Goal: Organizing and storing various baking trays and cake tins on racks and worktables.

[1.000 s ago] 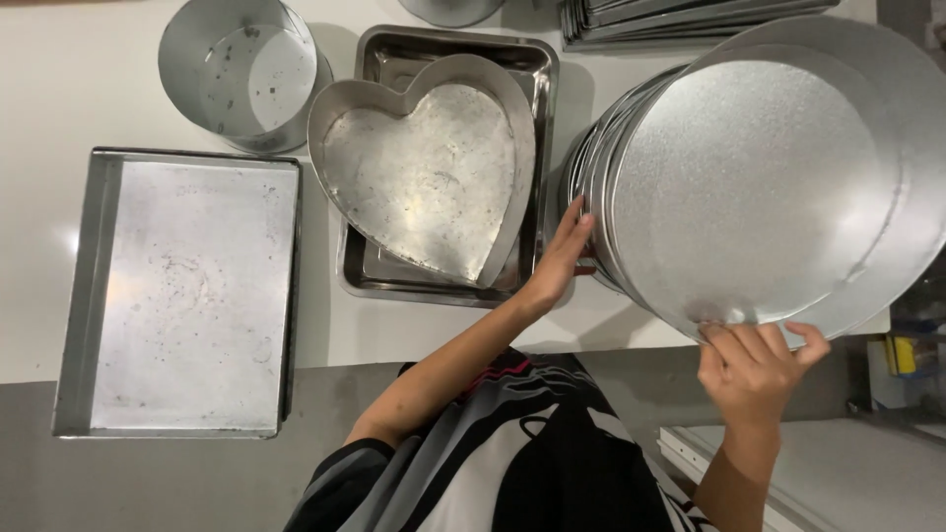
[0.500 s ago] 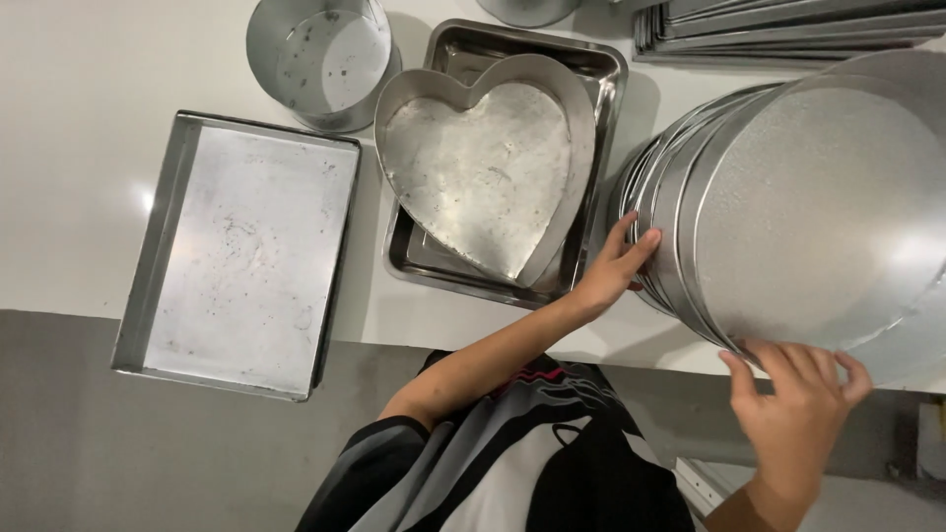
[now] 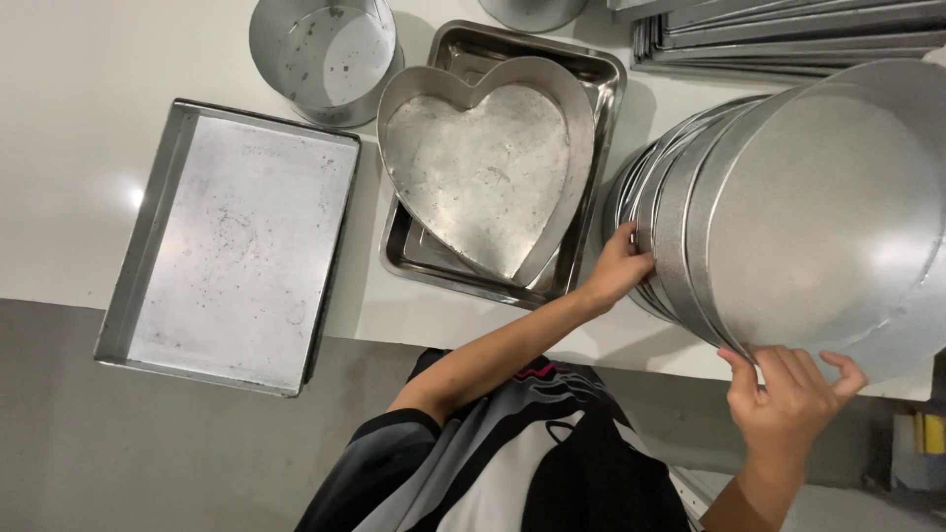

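Here you had both hands on a tilted stack of round silver metal cake pans (image 3: 788,217), which stood on its edge at the right end of the white countertop (image 3: 118,118), its flat bottoms facing up toward you. Your left hand (image 3: 616,271) lay mostly open, fingers spread and pressed against the rims on the stack's left side, bracing rather than clasping. Your right hand (image 3: 788,394) was curled at the near lower edge, fingertips hooked over the rim of the outermost pan, thumb apart. The pans looked stiff, thin-walled and smooth, so I judged they would be slippery against one another and, nested as many as they were, fairly heavy together; the rims were the sound place to take hold, with one hand underneath, since the loose ones could slide out. Just beside your left hand sat a heart-shaped silver pan (image 3: 488,167) resting inside a rectangular steel tray (image 3: 591,74). Further left lay a flat rectangular aluminium baking sheet (image 3: 236,246), and behind it a small round deep tin (image 3: 323,54). A pile of flat metal trays (image 3: 788,39) lay at the far right.
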